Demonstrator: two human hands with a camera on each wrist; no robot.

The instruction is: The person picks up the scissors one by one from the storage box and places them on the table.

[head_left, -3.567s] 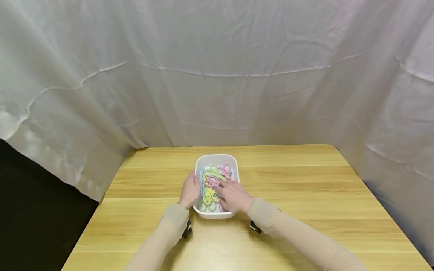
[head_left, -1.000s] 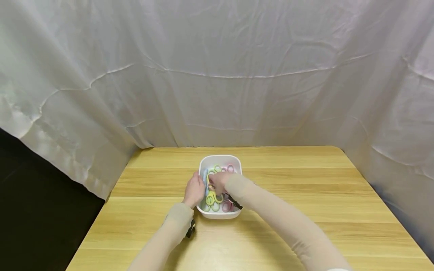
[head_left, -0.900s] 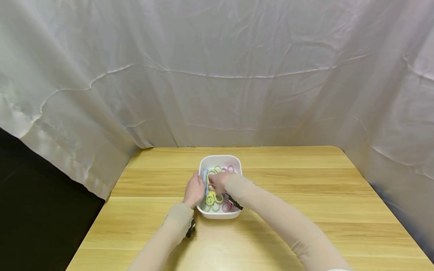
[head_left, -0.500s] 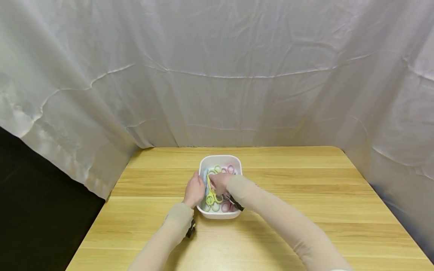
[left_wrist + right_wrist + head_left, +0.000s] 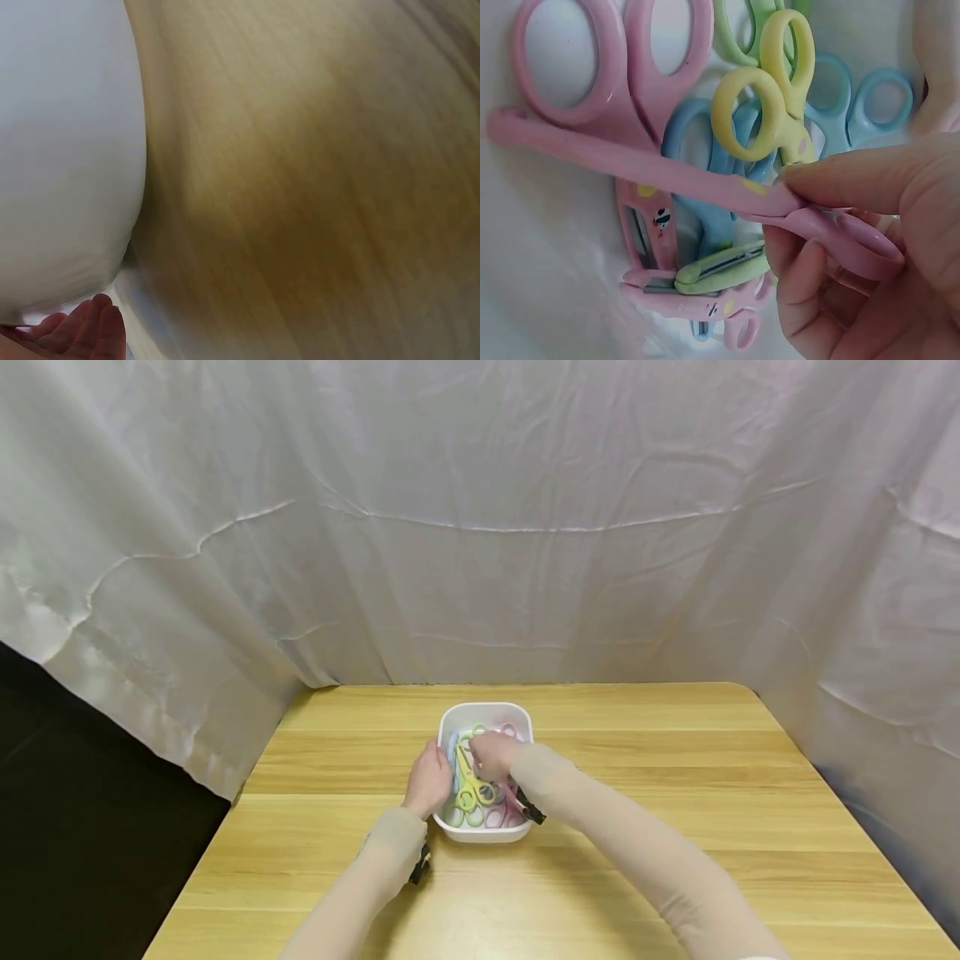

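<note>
A white rectangular box [image 5: 486, 836] holds several child-size scissors in pink, yellow, green and blue. My left hand [image 5: 430, 781] grips its left wall, thumb at the rim and fingers [image 5: 90, 330] along the outside. Inside the box, my right hand [image 5: 497, 755] pinches pink scissors [image 5: 637, 161] by the handle end between thumb and fingers. These scissors lie slanted above the others. Beneath and around them are yellow scissors [image 5: 467, 781], larger pink scissors [image 5: 570, 60], blue scissors [image 5: 829, 97] and green scissors [image 5: 720, 271]. My right hand hides part of the pile in the head view.
The box stands on a wood-grain table [image 5: 660, 802], near its far middle. A pale curtain [image 5: 480, 568] hangs behind and along both sides. A dark area [image 5: 90, 827] lies beyond the left edge. Both forearms wear light sleeves with dark wrist cameras.
From lying over the pile, my right hand turned and reached further in; lately it shifted slightly right, uncovering more of the yellow scissors. My left hand has stayed on the box wall.
</note>
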